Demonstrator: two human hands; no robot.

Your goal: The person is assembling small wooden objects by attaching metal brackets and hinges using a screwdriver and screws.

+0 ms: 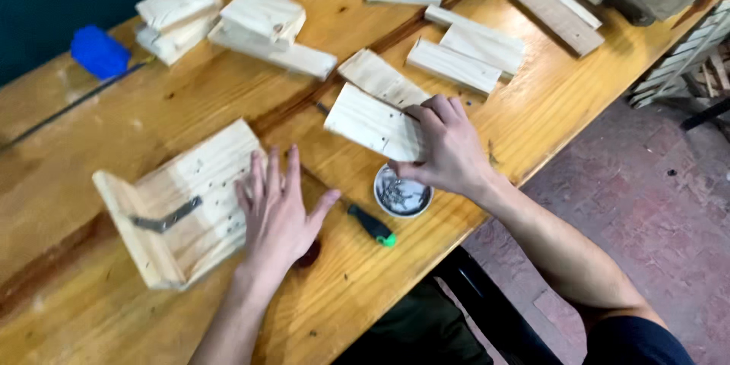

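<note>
My left hand (pixel 277 209) lies flat with fingers spread on the edge of an L-shaped wooden assembly (pixel 190 198) that carries a dark metal bracket (pixel 166 218). My right hand (pixel 449 148) grips a pale wood board (pixel 372 122) and holds it tilted above the workbench. Just below that hand sits a small round tin (pixel 403 196) with several screws in it. A screwdriver with a black and green handle (pixel 371 225) lies on the bench between my two hands, partly under my left hand.
Several loose pale boards (pixel 456 65) lie across the far side of the wooden workbench (pixel 114 129). A stack of wood pieces (pixel 262 19) stands at the back left beside a blue object (pixel 99 52). The bench's edge runs diagonally at the right above a reddish floor (pixel 646 205).
</note>
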